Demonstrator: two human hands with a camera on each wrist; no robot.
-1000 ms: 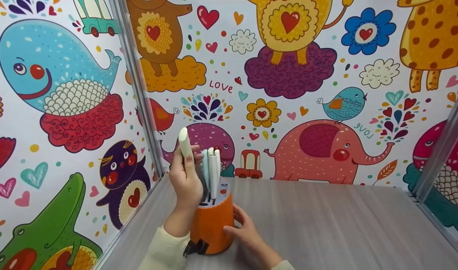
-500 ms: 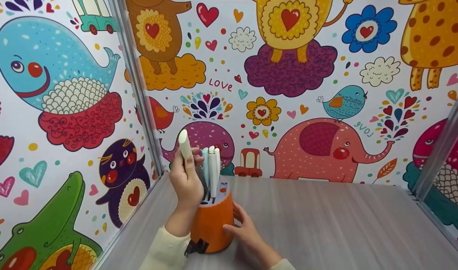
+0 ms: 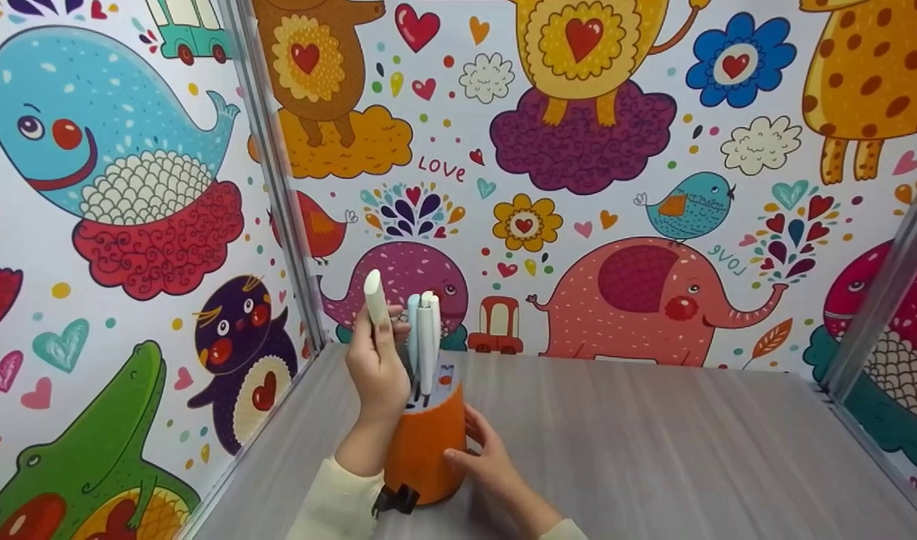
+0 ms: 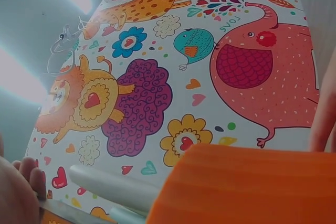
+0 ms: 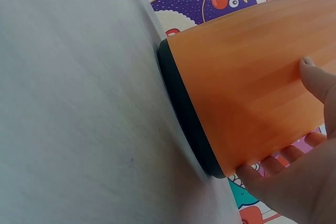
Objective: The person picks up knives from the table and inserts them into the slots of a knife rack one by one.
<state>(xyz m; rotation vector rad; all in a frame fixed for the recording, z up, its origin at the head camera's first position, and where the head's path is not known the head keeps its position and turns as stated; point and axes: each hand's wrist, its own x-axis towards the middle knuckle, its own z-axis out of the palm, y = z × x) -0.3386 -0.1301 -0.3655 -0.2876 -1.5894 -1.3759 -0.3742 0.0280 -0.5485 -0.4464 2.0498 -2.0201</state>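
My left hand (image 3: 378,371) grips a knife by its pale cream handle (image 3: 377,296), held upright over the left side of an orange knife block (image 3: 427,457). In the left wrist view part of its blade (image 4: 73,211) runs from the fingers toward the block; in the head view the hand mostly hides it. Several other knives stand in the slotted top, with white handles (image 3: 427,341) and a light blue handle (image 3: 413,330). My right hand (image 3: 496,461) holds the block's right side, thumb on the near face and fingers behind, as the right wrist view shows.
The block stands on a grey wood-grain table (image 3: 638,442), its dark base (image 5: 189,114) against the surface. Panels printed with cartoon animals (image 3: 623,300) rise at the back and sides, joined by metal corner strips (image 3: 278,172). A black strap piece (image 3: 398,498) sits at my left sleeve.
My left hand has come down slightly and a little right with the knife, so its handle is lower beside the other handles. The right hand stays on the block.
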